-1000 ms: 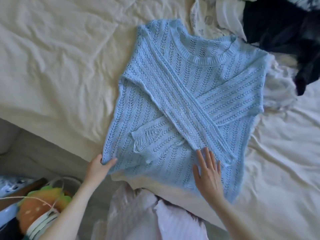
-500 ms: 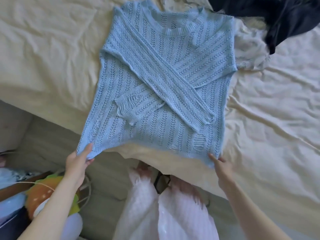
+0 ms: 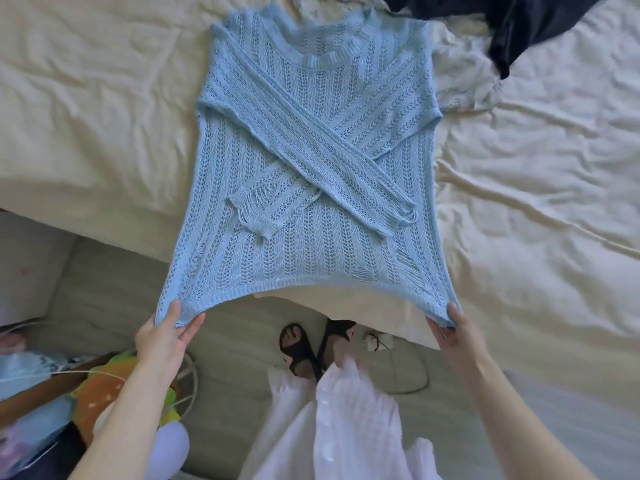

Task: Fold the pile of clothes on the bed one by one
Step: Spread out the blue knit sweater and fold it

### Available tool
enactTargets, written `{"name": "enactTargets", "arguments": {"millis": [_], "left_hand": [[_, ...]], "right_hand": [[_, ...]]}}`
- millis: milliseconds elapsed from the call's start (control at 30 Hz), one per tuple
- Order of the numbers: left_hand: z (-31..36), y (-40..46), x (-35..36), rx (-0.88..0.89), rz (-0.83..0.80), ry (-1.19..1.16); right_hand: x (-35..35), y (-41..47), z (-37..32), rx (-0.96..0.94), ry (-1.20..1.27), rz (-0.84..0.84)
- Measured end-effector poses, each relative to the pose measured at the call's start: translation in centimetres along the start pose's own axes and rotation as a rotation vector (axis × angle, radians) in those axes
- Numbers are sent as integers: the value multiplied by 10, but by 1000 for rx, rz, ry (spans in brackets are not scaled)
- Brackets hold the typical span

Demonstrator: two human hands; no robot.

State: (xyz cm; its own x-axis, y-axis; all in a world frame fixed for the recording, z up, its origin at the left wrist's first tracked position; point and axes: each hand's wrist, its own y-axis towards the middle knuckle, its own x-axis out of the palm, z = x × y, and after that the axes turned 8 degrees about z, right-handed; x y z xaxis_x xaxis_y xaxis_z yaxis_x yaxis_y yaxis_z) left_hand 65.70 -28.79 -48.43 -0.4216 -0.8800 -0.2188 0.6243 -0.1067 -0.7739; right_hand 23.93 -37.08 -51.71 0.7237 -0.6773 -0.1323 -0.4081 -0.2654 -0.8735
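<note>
A: What have the hands got hold of?

B: The left hand (image 3: 162, 336) pinches the near left corner of the light blue knit sweater (image 3: 311, 174), thumb on one side of the hem and fingers on the other. The right hand (image 3: 457, 332) grips the near right corner the same way, fingers curled over the edge of the hem.

A: And the sweater itself?

B: It lies face up on the bed (image 3: 536, 202), neckline at the far end, hem at the near end. The near hem reaches past the edge of the mattress, stretched taut between the two corners and lifted a little off the sheet. Both sleeves are folded across the chest and cross each other in an X, with frayed cuffs pointing toward the near side.

A: What sits around it?

B: The cream sheet (image 3: 86, 116) is wrinkled on both sides. To the far right, touching the sweater's shoulder, is a crumpled white garment (image 3: 464, 77), and beyond that a dark navy garment (image 3: 512, 32) at the far right edge of view.

A: And nearer?

B: Below the mattress edge are the person's feet in black sandals (image 3: 304, 348) on a pale floor, with white trousers (image 3: 346, 427) above them. At the near left is an orange and green plush toy (image 3: 104, 386).
</note>
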Motion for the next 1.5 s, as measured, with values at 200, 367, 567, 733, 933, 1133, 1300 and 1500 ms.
{"name": "enactTargets", "arguments": {"millis": [200, 367, 567, 733, 933, 1133, 1300, 1500], "left_hand": [[3, -23, -36, -98, 14, 38], [19, -40, -41, -153, 52, 25], [71, -37, -5, -25, 13, -88], [112, -24, 46, 40, -2, -188], [167, 7, 121, 64, 21, -255], [224, 38, 225, 101, 41, -315], [259, 68, 296, 129, 48, -297], [285, 97, 351, 124, 63, -307]], "right_hand": [[-45, -36, 6, 34, 34, 83], [-50, -60, 4, -8, -71, 96], [-3, -66, -44, -146, -40, 37], [40, -54, -87, -86, 149, 15], [105, -23, -147, -134, 202, 83], [204, 15, -219, -146, 202, 68], [272, 48, -261, -203, 189, 32], [335, 82, -296, -178, 140, 70]]}}
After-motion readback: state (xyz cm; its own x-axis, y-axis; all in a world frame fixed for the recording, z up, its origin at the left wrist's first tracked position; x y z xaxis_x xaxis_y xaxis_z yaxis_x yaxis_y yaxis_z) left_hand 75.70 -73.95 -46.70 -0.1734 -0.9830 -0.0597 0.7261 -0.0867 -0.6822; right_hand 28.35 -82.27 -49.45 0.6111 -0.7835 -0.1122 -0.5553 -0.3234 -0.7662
